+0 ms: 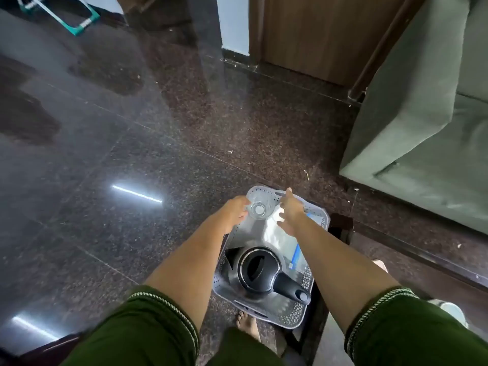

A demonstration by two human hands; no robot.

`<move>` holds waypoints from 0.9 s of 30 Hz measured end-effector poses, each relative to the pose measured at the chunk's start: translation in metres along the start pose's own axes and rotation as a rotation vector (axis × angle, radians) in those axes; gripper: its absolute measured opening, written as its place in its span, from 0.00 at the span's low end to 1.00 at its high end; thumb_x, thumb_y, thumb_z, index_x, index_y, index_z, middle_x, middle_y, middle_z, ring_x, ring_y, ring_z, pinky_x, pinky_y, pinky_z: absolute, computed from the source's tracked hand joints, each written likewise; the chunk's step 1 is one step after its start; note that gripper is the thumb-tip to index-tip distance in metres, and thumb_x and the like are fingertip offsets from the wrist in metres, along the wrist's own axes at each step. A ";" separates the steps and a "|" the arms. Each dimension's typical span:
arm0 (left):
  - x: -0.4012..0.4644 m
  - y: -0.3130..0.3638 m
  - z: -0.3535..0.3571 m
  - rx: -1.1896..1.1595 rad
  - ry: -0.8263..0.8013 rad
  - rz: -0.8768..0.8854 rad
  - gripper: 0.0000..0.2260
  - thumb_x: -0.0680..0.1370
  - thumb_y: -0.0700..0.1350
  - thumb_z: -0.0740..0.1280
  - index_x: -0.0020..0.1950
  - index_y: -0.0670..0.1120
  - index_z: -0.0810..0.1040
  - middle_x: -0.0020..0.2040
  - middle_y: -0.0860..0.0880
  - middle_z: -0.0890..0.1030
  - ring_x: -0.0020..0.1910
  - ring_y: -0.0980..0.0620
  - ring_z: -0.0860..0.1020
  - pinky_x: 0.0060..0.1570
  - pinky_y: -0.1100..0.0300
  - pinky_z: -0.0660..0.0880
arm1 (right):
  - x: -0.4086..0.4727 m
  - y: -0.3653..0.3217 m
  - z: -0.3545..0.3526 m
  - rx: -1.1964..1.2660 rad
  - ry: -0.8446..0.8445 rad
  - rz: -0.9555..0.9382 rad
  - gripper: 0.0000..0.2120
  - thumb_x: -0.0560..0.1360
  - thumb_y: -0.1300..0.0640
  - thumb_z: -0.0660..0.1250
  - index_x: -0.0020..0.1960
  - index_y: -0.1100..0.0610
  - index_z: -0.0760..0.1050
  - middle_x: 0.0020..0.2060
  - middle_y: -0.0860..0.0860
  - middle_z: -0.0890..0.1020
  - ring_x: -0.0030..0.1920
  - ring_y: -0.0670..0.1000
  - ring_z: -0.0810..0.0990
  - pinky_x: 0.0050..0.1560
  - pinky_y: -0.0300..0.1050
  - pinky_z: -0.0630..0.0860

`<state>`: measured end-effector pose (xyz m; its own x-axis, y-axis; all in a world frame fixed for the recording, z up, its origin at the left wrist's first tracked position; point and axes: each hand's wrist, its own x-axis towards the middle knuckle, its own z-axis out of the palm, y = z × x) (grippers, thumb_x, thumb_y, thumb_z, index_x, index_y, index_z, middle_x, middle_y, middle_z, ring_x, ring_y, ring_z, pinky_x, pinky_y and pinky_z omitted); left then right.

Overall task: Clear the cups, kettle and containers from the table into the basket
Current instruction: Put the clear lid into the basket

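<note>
Grey perforated plastic basket (303, 307): set low, in front of the person's bare foot (247, 322), apparently on a dark stand; what carries it is mostly hidden. Black and steel electric kettle (260, 270): already lodged in the near half of the basket, lid uppermost, handle pointing near-right. Clear glass cup (258, 208): held over the far end of the basket, mouth upward, pinched at its left side by the curled fingers of the left hand (236, 211); judged to be in the act of being set down. Right hand (290, 212): fingers spread and relaxed, hovering just beside the cup above a white crumpled bag or wrapper (276, 233); nothing is held by it. Clear flat container with a blue strip (297, 256): lying along the right side of the basket, partly hidden under the right forearm. Progress: kettle and at least one container are judged cleared; the cup is nearly placed. The worktop is out of view, so what is left cannot be told. Surroundings: dark polished speckled stone floor (132, 128), green upholstered sofa (422, 114) far right, wooden door (317, 30) beyond. Obstruction: the white bag takes up room where the cup is headed.
</note>
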<state>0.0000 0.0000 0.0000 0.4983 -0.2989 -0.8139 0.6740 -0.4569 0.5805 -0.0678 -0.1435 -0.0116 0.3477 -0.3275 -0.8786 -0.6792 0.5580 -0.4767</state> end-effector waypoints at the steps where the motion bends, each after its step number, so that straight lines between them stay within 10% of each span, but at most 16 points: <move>1: 0.004 0.001 0.002 -0.001 -0.002 -0.010 0.16 0.81 0.46 0.57 0.68 0.43 0.70 0.60 0.46 0.71 0.61 0.44 0.74 0.66 0.52 0.69 | 0.003 -0.001 0.002 0.003 -0.032 0.013 0.33 0.78 0.33 0.50 0.74 0.55 0.65 0.75 0.52 0.63 0.73 0.59 0.64 0.69 0.57 0.66; 8: 0.018 0.002 0.015 -0.164 0.007 -0.069 0.16 0.81 0.42 0.59 0.69 0.43 0.68 0.65 0.42 0.70 0.56 0.42 0.73 0.53 0.52 0.75 | 0.003 -0.003 0.015 0.187 -0.150 0.034 0.27 0.82 0.40 0.50 0.70 0.57 0.69 0.46 0.53 0.79 0.52 0.60 0.79 0.60 0.59 0.76; 13: 0.025 0.000 0.017 -0.323 0.049 -0.072 0.16 0.80 0.42 0.59 0.67 0.40 0.70 0.68 0.39 0.69 0.61 0.41 0.72 0.57 0.48 0.76 | -0.004 -0.004 0.011 0.217 -0.156 0.046 0.24 0.82 0.42 0.51 0.68 0.57 0.70 0.45 0.53 0.78 0.45 0.56 0.79 0.41 0.54 0.79; 27: -0.066 0.031 0.074 -0.164 -0.006 0.238 0.14 0.80 0.36 0.59 0.65 0.41 0.73 0.62 0.39 0.76 0.57 0.44 0.78 0.50 0.51 0.80 | -0.089 -0.016 -0.069 0.128 -0.169 -0.230 0.11 0.80 0.57 0.61 0.60 0.48 0.75 0.46 0.49 0.81 0.45 0.54 0.81 0.38 0.47 0.81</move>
<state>-0.0522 -0.0563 0.0692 0.6502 -0.3872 -0.6538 0.6177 -0.2316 0.7515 -0.1320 -0.1762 0.0760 0.5924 -0.3311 -0.7344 -0.4872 0.5788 -0.6539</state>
